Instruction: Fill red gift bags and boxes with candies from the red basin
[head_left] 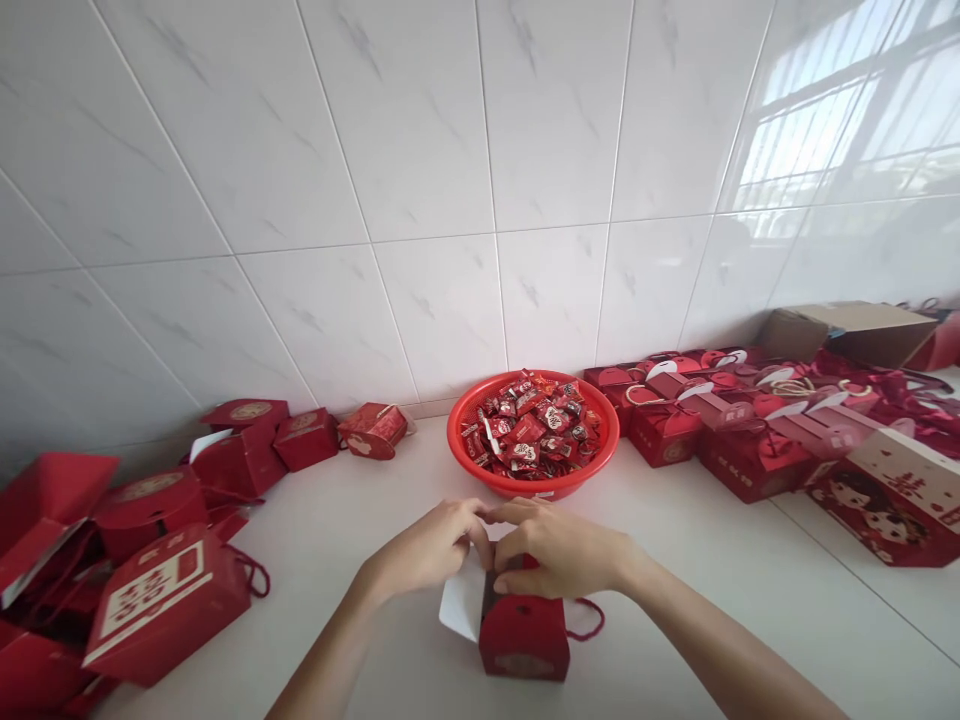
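A small red gift box (523,640) stands on the white tabletop in front of me, its white-lined flap (463,600) folded out to the left. A dark red cord handle (589,622) loops out from its right side. My left hand (439,545) is at the box's far left edge, fingers bent and closed on it. My right hand (556,550) reaches over the top from the right, its fingers curled round the upper edge. The fingertips of both hands meet at the far side, where they partly hide the box.
Beyond the box is a red plastic basket (457,450) full of wrapped candies (532,425). Several red gift boxes (161,600) lie at the left. Rows of closed ones (757,460) fill the right, near a cardboard box (862,325). A tiled wall (420,200) rises behind.
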